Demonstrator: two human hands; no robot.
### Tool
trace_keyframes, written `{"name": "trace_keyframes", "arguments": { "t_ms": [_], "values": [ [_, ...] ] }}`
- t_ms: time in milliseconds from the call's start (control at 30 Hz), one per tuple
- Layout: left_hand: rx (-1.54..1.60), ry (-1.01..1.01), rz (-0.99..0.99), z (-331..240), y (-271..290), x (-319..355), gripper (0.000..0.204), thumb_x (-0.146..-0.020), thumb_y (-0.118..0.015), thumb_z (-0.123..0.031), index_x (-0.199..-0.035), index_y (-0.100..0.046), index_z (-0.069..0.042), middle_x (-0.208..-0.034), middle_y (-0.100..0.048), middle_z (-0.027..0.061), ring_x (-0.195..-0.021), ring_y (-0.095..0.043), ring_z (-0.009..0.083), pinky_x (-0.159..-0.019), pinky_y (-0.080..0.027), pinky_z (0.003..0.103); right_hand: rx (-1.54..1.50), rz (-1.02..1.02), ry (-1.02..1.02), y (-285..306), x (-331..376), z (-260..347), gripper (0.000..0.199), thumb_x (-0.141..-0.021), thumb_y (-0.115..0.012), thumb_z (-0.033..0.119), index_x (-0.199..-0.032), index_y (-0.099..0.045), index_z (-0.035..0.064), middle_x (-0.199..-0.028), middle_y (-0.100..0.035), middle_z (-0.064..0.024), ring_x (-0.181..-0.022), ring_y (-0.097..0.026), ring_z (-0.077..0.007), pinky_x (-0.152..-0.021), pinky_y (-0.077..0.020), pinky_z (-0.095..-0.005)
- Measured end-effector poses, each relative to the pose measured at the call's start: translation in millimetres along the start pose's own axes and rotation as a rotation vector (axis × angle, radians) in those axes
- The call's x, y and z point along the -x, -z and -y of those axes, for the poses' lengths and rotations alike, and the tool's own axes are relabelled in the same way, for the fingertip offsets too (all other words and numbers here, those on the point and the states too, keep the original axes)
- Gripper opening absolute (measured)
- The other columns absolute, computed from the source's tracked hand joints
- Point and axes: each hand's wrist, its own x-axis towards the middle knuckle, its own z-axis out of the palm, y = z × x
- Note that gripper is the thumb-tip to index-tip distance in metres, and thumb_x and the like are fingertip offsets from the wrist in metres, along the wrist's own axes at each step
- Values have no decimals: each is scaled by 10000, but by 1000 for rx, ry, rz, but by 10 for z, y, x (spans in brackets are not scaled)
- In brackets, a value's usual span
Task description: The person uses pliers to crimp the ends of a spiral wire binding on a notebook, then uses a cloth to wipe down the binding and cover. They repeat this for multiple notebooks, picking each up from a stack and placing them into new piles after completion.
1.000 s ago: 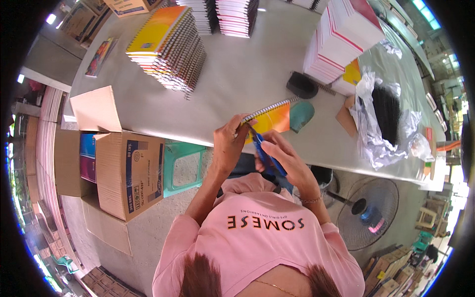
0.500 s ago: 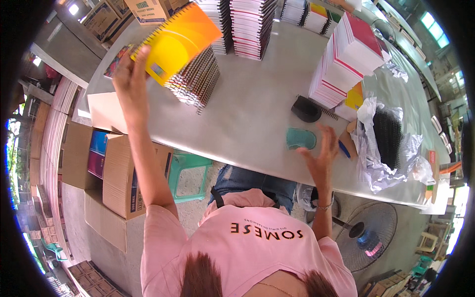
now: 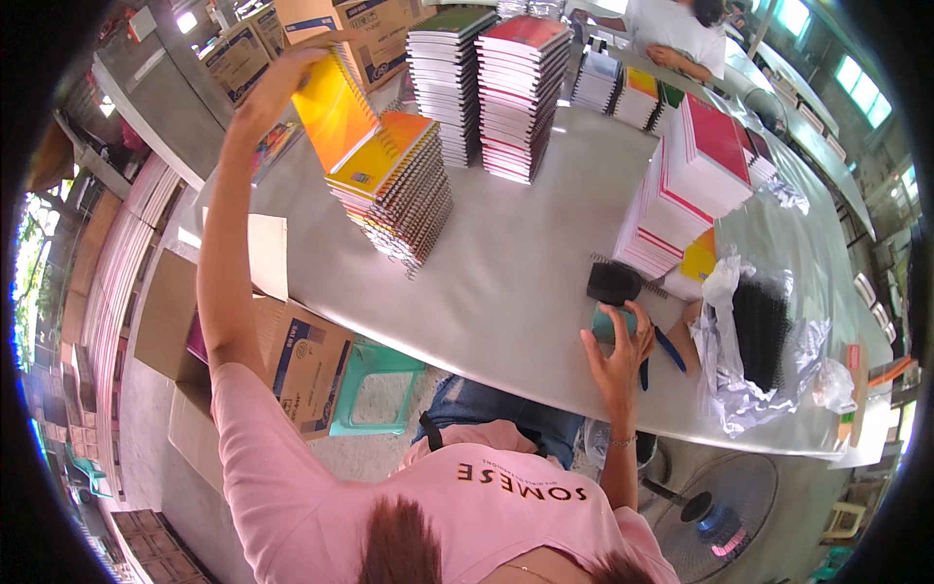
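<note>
My left hand (image 3: 290, 76) is stretched far out to the left and grips a yellow-orange spiral notebook (image 3: 336, 112) by its top edge. The notebook is tilted and its lower edge meets the top of a leaning stack of spiral notebooks (image 3: 394, 200). My right hand (image 3: 618, 348) lies on the grey table (image 3: 506, 292) with fingers spread, its fingertips on a small teal object (image 3: 605, 319). A black block (image 3: 613, 282) sits just beyond it. A blue-handled tool (image 3: 667, 350) lies right of the hand.
Tall notebook stacks (image 3: 520, 92) stand at the back, and a pink-and-white stack (image 3: 681, 195) at the right. A plastic bag of black coils (image 3: 759, 336) lies near the right edge. A cardboard box (image 3: 306, 360), a green stool (image 3: 375, 384) and a fan (image 3: 720, 506) are below. Another person (image 3: 676, 24) works at the far end.
My left hand carried the notebook from in front of my chest out to the leaning stack. My right hand let go of the blue tool and moved onto the teal object.
</note>
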Motion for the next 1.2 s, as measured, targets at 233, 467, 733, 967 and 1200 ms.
{"name": "trace_keyframes", "arguments": {
  "t_ms": [233, 467, 733, 967, 1200],
  "values": [
    [-15, 14, 405, 124, -537, -334, 493, -915, -301, -236, -1173, -696, -94, -1231, -616, 154, -1038, -551, 269, -1023, -395, 318, -18, 19, -35, 8, -3, 57, 427, -807, -746, 334, -1187, -621, 184, -1349, -401, -90, -1284, -377, -334, -1111, -247, -546],
    [-232, -123, 454, 4, -973, -265, 456, -956, -320, -301, -1103, -730, -167, -1040, -581, 116, -1091, -498, 303, -1077, -331, 406, -9, 10, -43, -11, -5, 12, 405, -808, -748, 308, -1174, -630, 181, -1340, -408, -99, -1264, -389, -340, -1093, -261, -550],
    [-295, -79, 443, 113, -1095, -175, 384, -964, -402, -267, -1145, -707, -120, -1013, -516, 70, -1144, -470, 228, -1116, -274, 410, -22, -4, -12, -17, 10, 22, 404, -814, -744, 301, -1177, -624, 169, -1339, -414, -102, -1263, -391, -339, -1087, -270, -544],
    [-399, -121, 339, 82, -1148, -119, 381, -939, -519, -389, -1176, -676, -134, -1120, -594, 80, -1141, -527, 241, -1021, -368, 397, -29, -1, -34, 14, -2, 3, 395, -813, -749, 312, -1164, -628, 176, -1336, -421, -88, -1259, -396, -330, -1081, -273, -528],
    [-318, 18, 403, 191, -1117, -75, 274, -859, -627, -266, -1049, -686, -79, -1092, -681, 116, -1058, -607, 271, -992, -447, 381, -72, -207, -99, 100, 10, 42, 175, -852, -722, 244, -972, -683, 122, -1174, -565, -45, -1160, -480, -276, -1049, -298, -483]
  ]
}}
